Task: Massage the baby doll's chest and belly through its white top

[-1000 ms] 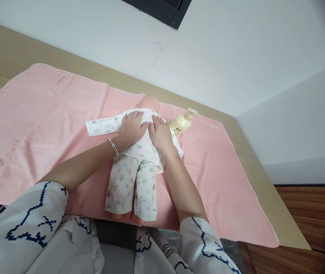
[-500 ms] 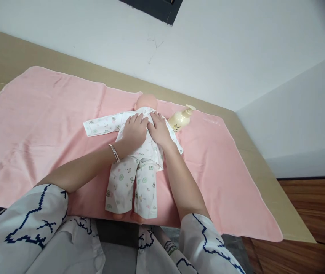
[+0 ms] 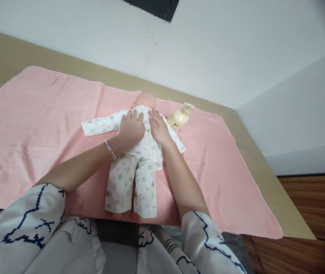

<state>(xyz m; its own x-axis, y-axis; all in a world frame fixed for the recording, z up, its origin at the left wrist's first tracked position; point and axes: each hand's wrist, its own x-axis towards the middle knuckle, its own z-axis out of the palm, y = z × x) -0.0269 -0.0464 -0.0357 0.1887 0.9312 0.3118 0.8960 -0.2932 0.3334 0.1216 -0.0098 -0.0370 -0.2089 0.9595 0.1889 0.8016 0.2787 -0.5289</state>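
Note:
A baby doll (image 3: 145, 99) lies on a pink blanket (image 3: 62, 99), its head away from me. It wears a white patterned shirt (image 3: 151, 146) and matching trousers (image 3: 119, 186); its bare feet show at the hems. My left hand (image 3: 131, 128) rests on the left of the doll's upper body, fingers spread, a bracelet (image 3: 110, 151) at the wrist. Flat on the right side of the chest lies my right hand (image 3: 159, 128), its fingers stretched toward the doll's head. Both palms touch the shirt, and neither hand grips anything.
A cream pump bottle (image 3: 179, 117) leans on the blanket just right of the doll's shoulder. The tan table (image 3: 73, 62) shows around the blanket and meets a white wall (image 3: 208, 49) behind. Wood-grain panels (image 3: 316, 213) appear at lower right.
My left hand has slid a little to the left, widening the gap between my hands. My right hand has shifted slightly outward. The doll and the bottle look unmoved.

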